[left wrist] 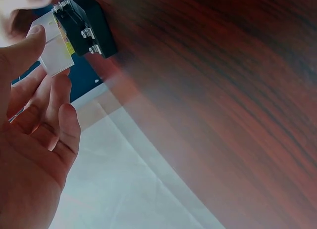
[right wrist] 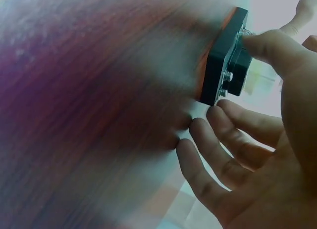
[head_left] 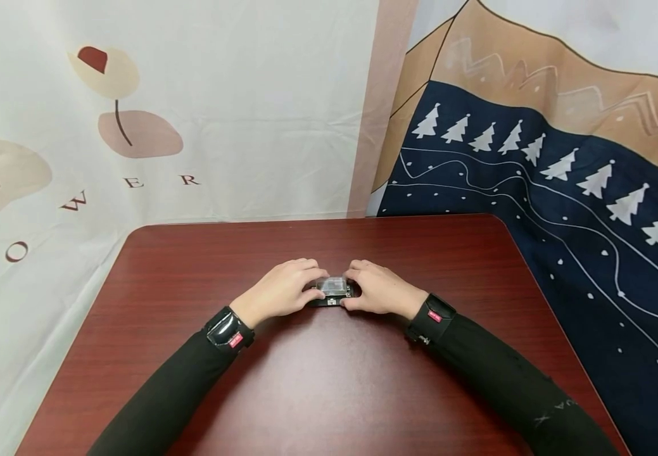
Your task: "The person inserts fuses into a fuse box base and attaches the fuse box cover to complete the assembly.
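Between both hands on the table is a small device with a black base [head_left: 324, 303], a clear plastic cover [head_left: 333, 286] and metal screws. My left hand [head_left: 281, 288] pinches the cover, thumb on one face and fingers behind it. In the left wrist view the cover [left wrist: 57, 56] stands up from the base [left wrist: 101, 33], with a yellow strip between them. My right hand [head_left: 382, 289] steadies the base from the other side. The right wrist view has its thumb on top of the base [right wrist: 220, 61] and its forefinger at the end near a screw [right wrist: 227, 76].
A reddish-brown wooden table [head_left: 329, 386] lies under the hands. Behind it hangs a pale printed cloth [head_left: 272, 158]; a dark blue cloth with white trees [head_left: 591, 266] borders the right edge. Dark sleeves and black wrist straps [head_left: 228, 330] cover both forearms.
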`<state>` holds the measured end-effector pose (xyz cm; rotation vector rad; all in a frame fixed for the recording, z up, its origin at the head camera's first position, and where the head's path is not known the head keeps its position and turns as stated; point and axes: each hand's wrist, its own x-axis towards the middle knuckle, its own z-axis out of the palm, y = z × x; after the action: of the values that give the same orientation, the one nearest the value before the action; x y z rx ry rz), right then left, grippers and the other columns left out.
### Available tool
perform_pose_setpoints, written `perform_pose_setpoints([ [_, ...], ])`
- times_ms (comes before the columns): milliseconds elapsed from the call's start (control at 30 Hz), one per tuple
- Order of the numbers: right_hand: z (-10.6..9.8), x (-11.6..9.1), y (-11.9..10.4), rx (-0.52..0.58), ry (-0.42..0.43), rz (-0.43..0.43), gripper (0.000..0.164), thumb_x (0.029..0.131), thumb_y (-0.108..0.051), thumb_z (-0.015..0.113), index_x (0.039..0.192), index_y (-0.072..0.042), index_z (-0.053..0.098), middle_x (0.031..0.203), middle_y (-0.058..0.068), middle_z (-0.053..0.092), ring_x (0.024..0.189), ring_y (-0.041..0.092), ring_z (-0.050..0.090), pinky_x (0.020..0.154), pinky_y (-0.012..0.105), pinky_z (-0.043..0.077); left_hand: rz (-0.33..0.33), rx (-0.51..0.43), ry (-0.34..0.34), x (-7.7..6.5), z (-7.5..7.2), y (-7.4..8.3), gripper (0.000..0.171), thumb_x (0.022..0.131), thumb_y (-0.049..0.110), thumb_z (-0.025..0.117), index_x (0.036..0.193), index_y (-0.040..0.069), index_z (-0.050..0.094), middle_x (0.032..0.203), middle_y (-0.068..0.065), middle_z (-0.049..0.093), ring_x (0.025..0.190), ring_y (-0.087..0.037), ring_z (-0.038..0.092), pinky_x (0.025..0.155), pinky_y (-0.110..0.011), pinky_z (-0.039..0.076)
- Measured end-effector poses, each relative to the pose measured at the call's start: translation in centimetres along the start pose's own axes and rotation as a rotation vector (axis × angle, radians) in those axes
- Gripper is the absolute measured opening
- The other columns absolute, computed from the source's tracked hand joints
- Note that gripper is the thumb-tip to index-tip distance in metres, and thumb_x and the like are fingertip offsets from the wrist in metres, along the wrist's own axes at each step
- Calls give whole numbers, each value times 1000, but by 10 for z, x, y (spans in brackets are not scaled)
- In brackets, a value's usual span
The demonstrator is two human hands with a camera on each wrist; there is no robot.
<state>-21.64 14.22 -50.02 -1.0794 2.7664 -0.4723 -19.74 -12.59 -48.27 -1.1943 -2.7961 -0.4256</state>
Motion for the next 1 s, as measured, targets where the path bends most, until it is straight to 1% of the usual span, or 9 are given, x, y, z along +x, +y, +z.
perform_pose_setpoints([
  [100, -1, -1, 2, 4, 33, -3, 51, 93, -45, 84, 130, -10, 76, 107, -3, 64, 87, 11, 58, 74, 30, 50, 0, -3, -9, 0, 1, 0, 32, 104, 34, 80, 131, 17, 77, 111, 3, 71, 95, -14, 64, 88, -35, 59],
  [200, -1, -1, 4, 0, 66, -18, 49, 94, -44, 83, 130, -13, 76, 106, -4, 63, 84, 10, 57, 72, 28, 49, -1, -2, -17, 0, 2, -1, 32, 104, 34, 79, 131, 18, 77, 112, 4, 71, 96, -13, 65, 89, -35, 59],
  [367, 0, -1, 3, 4, 103, -53, 46, 96, -41, 81, 133, -15, 75, 109, -5, 64, 88, 10, 58, 75, 29, 51, -3, -2, -27, 0, 3, -3, 33, 104, 35, 79, 132, 18, 77, 115, 4, 72, 101, -15, 68, 92, -37, 60],
  [467, -1, -1, 1, -2, 117, -70, 40, 98, -38, 80, 131, -16, 75, 111, -5, 64, 91, 11, 58, 78, 30, 53, -6, -6, -30, 0, 3, -3, 33, 104, 35, 79, 132, 18, 77, 117, 4, 73, 103, -16, 69, 94, -38, 60],
  [600, -3, -1, -3, -3, 117, -81, 34, 99, -35, 80, 128, -17, 77, 114, -3, 67, 97, 12, 61, 84, 33, 57, -8, -11, -29, -1, 2, -3, 33, 104, 36, 79, 132, 18, 77, 117, 3, 74, 104, -16, 70, 94, -38, 61],
  [700, -4, -1, -4, 2, 108, -85, 33, 100, -34, 80, 127, -16, 77, 116, -3, 68, 100, 12, 63, 87, 35, 59, -7, -12, -24, -2, 2, -3, 32, 104, 36, 79, 131, 18, 77, 117, 2, 74, 104, -16, 70, 94, -39, 61],
  [800, -5, -1, -5, 1, 109, -91, 33, 101, -35, 80, 127, -16, 77, 116, -3, 68, 101, 13, 64, 89, 36, 60, -5, -11, -16, -3, 2, -2, 32, 104, 35, 79, 131, 17, 77, 117, 1, 75, 103, -16, 70, 94, -40, 61],
  [1000, -5, -1, -6, -6, 141, -114, 31, 100, -34, 81, 125, -16, 78, 115, -3, 69, 101, 13, 65, 88, 37, 61, -3, -9, -10, -4, 1, -2, 33, 103, 34, 80, 130, 16, 77, 116, 1, 74, 102, -16, 68, 93, -39, 60],
])
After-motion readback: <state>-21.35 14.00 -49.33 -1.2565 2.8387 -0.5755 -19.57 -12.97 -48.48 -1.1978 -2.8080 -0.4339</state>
